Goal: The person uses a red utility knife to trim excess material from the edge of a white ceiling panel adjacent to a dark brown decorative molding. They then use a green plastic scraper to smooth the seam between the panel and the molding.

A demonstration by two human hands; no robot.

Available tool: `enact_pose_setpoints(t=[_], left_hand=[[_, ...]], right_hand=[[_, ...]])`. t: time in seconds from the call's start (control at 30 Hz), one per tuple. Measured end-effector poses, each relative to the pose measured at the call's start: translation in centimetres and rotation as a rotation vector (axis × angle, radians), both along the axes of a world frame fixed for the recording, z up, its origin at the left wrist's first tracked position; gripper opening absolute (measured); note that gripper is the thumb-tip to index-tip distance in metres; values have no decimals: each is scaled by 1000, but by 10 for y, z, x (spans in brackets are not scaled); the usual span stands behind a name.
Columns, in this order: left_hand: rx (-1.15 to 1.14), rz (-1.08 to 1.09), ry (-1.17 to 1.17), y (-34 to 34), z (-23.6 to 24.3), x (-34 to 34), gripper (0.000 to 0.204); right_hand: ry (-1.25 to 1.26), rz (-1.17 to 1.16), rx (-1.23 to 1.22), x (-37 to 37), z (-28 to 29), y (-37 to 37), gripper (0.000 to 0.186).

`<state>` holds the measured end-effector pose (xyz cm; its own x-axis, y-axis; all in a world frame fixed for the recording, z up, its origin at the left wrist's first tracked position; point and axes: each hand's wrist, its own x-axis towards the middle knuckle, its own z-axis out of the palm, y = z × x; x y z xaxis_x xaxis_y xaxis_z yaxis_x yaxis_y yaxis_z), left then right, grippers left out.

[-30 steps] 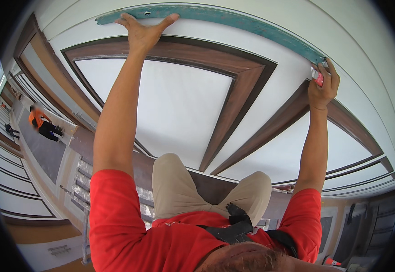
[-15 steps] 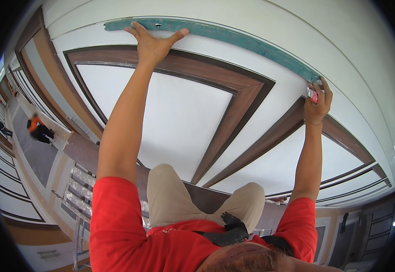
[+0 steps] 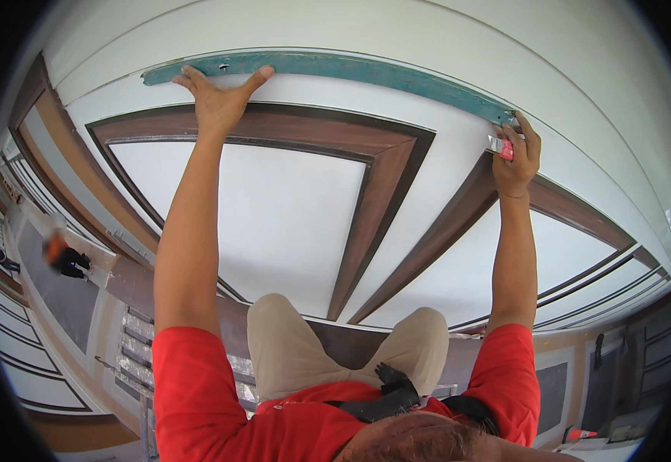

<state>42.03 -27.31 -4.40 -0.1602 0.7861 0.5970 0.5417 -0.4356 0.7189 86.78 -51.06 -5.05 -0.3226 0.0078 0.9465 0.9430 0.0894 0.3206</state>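
A long, flat green straightedge (image 3: 335,68), scuffed along its face, lies against the white wall above the brown mouldings. Near its left end my left hand (image 3: 220,102) presses on it, thumb and fingers spread wide along the lower edge. My right hand (image 3: 522,158) is at the other end, fingers bent up to the tip of the straightedge. A small pink-and-silver object (image 3: 502,148) is tucked in that hand; its exact kind is unclear. Part of it is hidden by the fingers.
Brown panel moulding (image 3: 274,123) frames white wall panels below the straightedge. Beneath me at left is a metal frame (image 3: 137,346) with slats. Far down on the floor at left, a person (image 3: 64,254) in orange and black is seen. An orange-and-white item (image 3: 582,434) shows at lower right.
The straightedge and both hands have shifted left in the picture, along with the wall, as the view turned. Both hands keep their places on the straightedge. More of the pink-and-silver object shows.
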Motion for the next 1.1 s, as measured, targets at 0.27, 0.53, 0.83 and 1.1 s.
enact_pose_setpoints(t=[0.27,0.53,0.83,1.1], left_hand=[[-31,-7,-11,0,4,1,167],[28,4,-27,0,-1,2,165],[6,-17,-76,-7,2,3,169],[-68,-15,-130,-17,7,6,153]], right_hand=[[25,-24,1,-4,0,1,39],[77,-21,-6,-4,-4,-3,37],[483,21,-675,-200,50,-9,46],[-97,253,-789,-324,103,93,36]])
